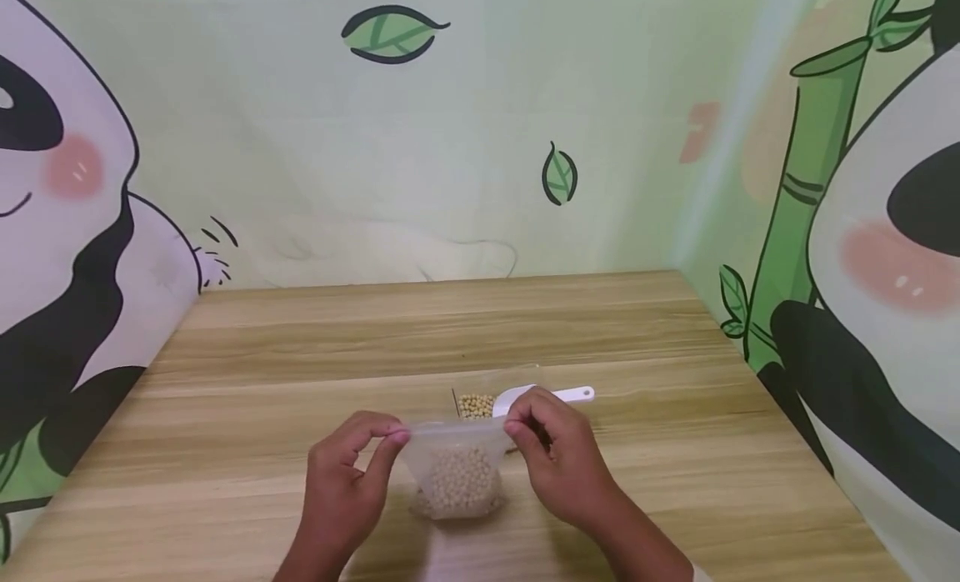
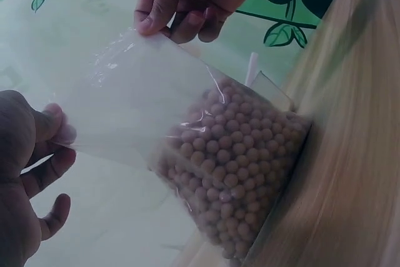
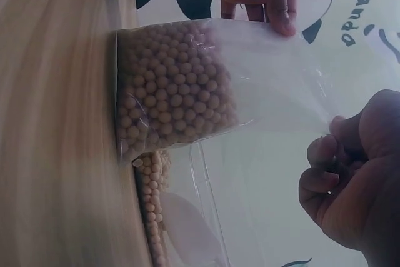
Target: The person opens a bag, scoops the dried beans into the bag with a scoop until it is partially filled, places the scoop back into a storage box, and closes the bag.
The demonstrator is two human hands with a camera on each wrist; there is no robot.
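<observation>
A clear plastic zip bag [image 1: 459, 482] stands upright on the wooden table, its lower half filled with round tan beans [image 2: 244, 161] that look like soybeans. My left hand [image 1: 348, 478] pinches the bag's top left corner between thumb and forefinger. At the top right corner, my right hand [image 1: 566, 461] pinches the same edge. Between them the mouth strip is stretched flat and looks closed. In the right wrist view the upper part of the bag [image 3: 269, 79] holds no beans, and the other fingers of my right hand [image 3: 362, 173] curl in.
Behind the bag sits a clear box [image 1: 534, 368] with more loose beans [image 1: 476, 406]. A white scoop [image 1: 576, 393] leans in it, handle to the right, partly hidden by my right hand. The wooden table [image 1: 315, 332] meets a panda-printed backdrop [image 1: 450, 132] at the back and sides.
</observation>
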